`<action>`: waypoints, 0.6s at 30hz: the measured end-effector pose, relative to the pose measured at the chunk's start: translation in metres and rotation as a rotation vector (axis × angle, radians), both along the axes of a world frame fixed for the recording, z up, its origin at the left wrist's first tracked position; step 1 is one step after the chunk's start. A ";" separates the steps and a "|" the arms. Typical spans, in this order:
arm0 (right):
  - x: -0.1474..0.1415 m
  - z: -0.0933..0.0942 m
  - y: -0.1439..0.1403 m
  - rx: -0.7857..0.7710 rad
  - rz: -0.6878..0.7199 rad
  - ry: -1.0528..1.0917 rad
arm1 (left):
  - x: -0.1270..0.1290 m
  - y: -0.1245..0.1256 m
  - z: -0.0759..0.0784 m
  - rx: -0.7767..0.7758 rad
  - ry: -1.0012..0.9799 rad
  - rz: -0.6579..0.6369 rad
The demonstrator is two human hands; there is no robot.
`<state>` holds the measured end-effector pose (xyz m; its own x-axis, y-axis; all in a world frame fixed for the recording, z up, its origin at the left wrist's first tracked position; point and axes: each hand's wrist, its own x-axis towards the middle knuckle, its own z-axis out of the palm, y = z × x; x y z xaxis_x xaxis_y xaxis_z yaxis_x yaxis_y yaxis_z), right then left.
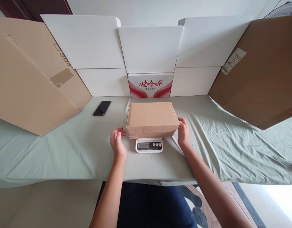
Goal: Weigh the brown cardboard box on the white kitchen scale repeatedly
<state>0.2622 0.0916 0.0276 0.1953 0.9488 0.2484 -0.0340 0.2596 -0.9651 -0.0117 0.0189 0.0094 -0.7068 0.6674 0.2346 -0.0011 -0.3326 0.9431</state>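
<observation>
A closed brown cardboard box (pixel 152 114) sits on a small white kitchen scale (pixel 149 150), covering the scale's platform. The scale's display and buttons face me, and no reading can be made out. Off the box's left side is my left hand (pixel 118 141), open with fingers apart and a small gap to the cardboard. My right hand (pixel 183 131) is at the box's right front corner, its fingers loosely bent and apart. Whether those fingertips touch the box I cannot tell.
A black smartphone (pixel 102 108) lies on the green cloth (pixel 79 142) to the left. White boxes (pixel 150 49) are stacked along the back, one with red printing (pixel 150 85). Large brown cartons flank the table at left (pixel 29 76) and right (pixel 262 79).
</observation>
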 end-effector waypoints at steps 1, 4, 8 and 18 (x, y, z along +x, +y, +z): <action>0.000 0.000 0.000 -0.004 0.003 0.001 | 0.000 0.000 0.000 0.000 -0.002 -0.003; 0.000 -0.002 0.002 -0.012 0.014 0.008 | 0.000 0.000 0.000 0.004 -0.010 -0.006; 0.000 -0.002 0.002 -0.022 0.021 0.017 | 0.000 0.000 0.000 0.013 -0.012 -0.011; -0.002 0.001 0.000 -0.024 0.041 0.034 | 0.001 0.000 -0.001 0.001 -0.010 -0.013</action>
